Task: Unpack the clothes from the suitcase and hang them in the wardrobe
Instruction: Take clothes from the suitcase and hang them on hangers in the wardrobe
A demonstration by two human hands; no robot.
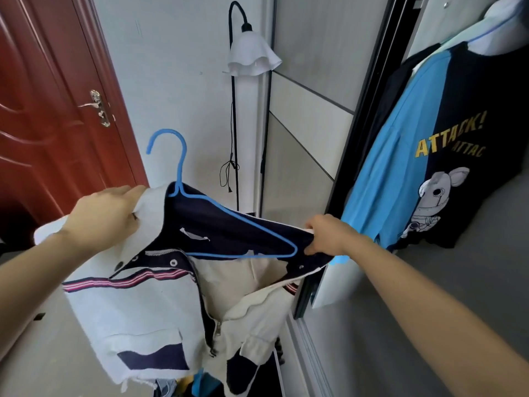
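left hand (100, 216) grips white jacket (137, 299) shoulder, frame centre-left – right hand (326, 234) pinches collar by blue hanger (229, 219) end; navy tee (463, 144) hangs in wardrobe, right.

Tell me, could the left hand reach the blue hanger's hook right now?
Probably yes: the hook stands free just above the left hand, with nothing between. But that hand holds the jacket by its shoulder, so it must let go first.
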